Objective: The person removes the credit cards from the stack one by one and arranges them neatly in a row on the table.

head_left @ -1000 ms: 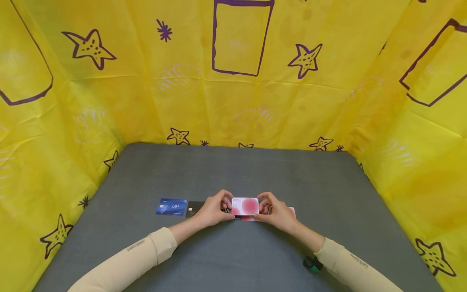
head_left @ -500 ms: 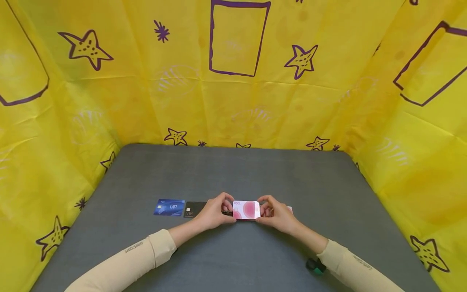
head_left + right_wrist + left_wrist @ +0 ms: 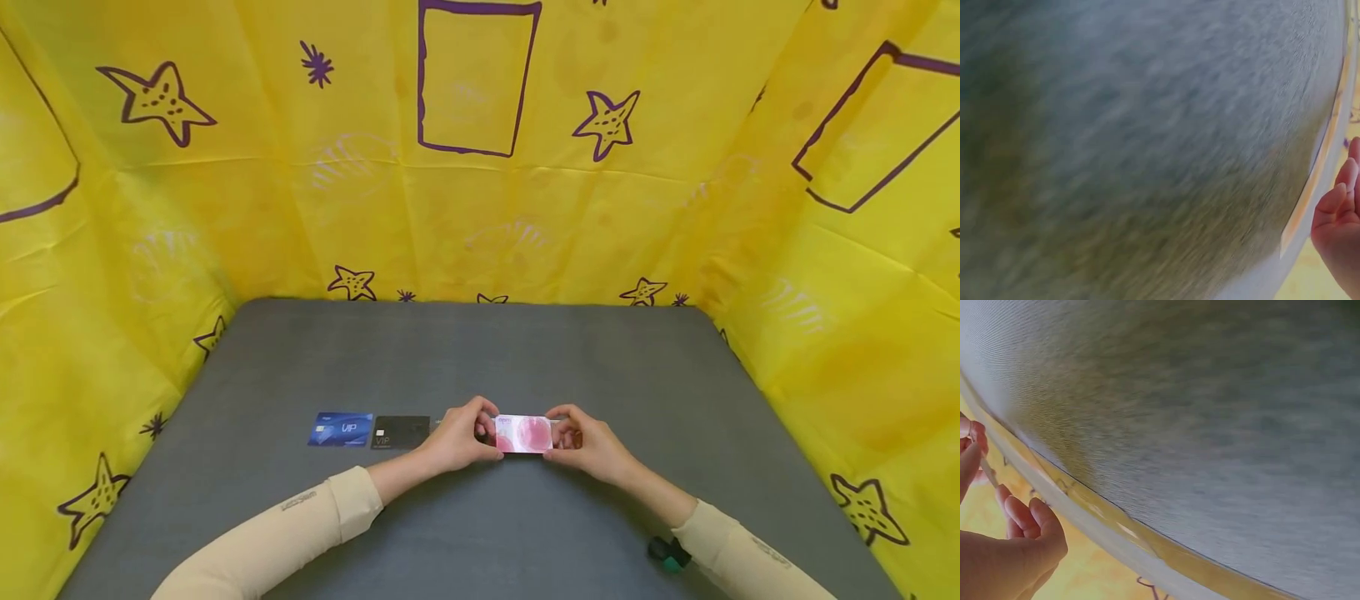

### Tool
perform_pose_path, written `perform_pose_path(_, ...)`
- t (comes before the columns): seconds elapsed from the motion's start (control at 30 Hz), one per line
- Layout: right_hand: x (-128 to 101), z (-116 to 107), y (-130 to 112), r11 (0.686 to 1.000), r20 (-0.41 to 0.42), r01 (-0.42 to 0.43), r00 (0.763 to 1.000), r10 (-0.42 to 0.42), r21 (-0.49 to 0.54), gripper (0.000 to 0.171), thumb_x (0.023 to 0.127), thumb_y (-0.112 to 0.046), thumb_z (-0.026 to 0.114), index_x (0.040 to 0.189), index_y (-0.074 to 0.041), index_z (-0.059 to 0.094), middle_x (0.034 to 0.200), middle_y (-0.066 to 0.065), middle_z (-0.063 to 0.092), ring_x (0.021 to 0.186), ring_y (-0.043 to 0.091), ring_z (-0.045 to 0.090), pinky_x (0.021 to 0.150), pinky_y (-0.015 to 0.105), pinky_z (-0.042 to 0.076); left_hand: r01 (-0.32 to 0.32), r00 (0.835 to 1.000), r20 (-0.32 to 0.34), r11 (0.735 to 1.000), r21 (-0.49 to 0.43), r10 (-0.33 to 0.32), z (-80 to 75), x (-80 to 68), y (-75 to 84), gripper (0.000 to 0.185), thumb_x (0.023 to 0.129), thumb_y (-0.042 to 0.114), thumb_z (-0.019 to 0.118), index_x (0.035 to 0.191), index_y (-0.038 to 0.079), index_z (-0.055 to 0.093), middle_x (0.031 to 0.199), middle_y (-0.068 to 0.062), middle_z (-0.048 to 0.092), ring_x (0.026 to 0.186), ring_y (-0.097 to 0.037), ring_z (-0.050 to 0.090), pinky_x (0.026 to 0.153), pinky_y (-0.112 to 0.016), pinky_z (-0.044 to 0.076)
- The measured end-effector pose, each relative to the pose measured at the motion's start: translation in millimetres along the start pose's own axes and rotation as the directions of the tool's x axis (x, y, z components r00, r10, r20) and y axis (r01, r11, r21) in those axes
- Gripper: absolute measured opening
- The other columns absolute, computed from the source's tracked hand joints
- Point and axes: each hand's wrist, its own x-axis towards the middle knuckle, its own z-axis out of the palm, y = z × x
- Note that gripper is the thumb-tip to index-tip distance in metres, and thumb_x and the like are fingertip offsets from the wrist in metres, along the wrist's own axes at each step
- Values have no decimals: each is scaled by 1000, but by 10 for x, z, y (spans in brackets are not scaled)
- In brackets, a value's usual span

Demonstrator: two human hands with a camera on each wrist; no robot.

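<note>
From the head view I see my left hand [image 3: 459, 437] with its fingers curled round the left end of a pink card [image 3: 525, 433], pinching it; my right hand [image 3: 592, 446] pinches the right end the same way. The card sits low over the grey table [image 3: 525, 358], near the front middle, its face up toward me. Whether it touches the table I cannot tell. Both forearms in cream sleeves angle inward from the near edge. Left of my left hand lie a black VIP card [image 3: 401, 432] and a blue VIP card [image 3: 341, 429], side by side. The wrist views are mostly blurred table.
</note>
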Motion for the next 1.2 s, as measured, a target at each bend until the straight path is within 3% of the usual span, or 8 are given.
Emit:
perform_pose_path(0.23, -89, -150, 115, 999, -37, -28, 999, 29, 16, 54, 76, -21, 85, 121, -12, 56, 85, 0, 64, 68, 10, 56, 62, 23, 47, 24, 999, 33, 1000, -14, -23, 130, 190, 118, 52, 69, 5, 85, 111, 0, 56, 85, -5, 63, 70, -14, 56, 63, -21, 44)
perform_pose_path(0.47, -180, -349, 236, 997, -68, -73, 995, 73, -1, 54, 76, -12, 84, 123, -8, 57, 87, 4, 64, 66, 12, 54, 59, 22, 44, 51, 997, 52, 998, 24, -53, 308, 404, 244, 51, 69, 9, 87, 110, 3, 56, 83, 0, 65, 70, -7, 55, 66, -23, 45)
perform_pose_path(0.67, -246, -535, 88, 998, -46, -67, 997, 67, 3, 52, 77, -3, 81, 121, 3, 56, 87, 17, 64, 63, 16, 53, 57, 24, 43, 66, 996, 57, 995, 74, -71, 452, 556, 315, 50, 69, 12, 86, 109, 6, 57, 81, 3, 64, 74, -8, 55, 68, -23, 43)
perform_pose_path(0.87, -300, -686, 77, 997, -30, -69, 997, 70, 27, 50, 78, -1, 79, 122, 4, 55, 89, 20, 63, 65, 19, 54, 58, 24, 44, 91, 994, 52, 989, 115, -97, 579, 678, 372, 52, 65, 15, 88, 108, 8, 60, 85, 4, 65, 79, -10, 53, 69, -22, 42)
perform_pose_path(0.97, -319, -733, 134, 997, -24, -74, 997, 75, 33, 49, 79, -1, 79, 122, 5, 56, 88, 20, 62, 65, 20, 54, 59, 24, 44, 94, 994, 48, 985, 145, -102, 649, 726, 378, 51, 65, 17, 89, 107, 9, 61, 85, 5, 63, 82, -11, 50, 69, -21, 40)
perform_pose_path(1.2, -338, -824, 616, 998, 21, -68, 997, 69, -3, 50, 80, -18, 81, 123, -9, 57, 87, 5, 62, 69, 14, 55, 62, 23, 45, 69, 996, 30, 960, 271, -80, 803, 794, 377, 51, 62, 25, 91, 103, 10, 64, 88, 4, 61, 92, -17, 47, 75, -21, 39)
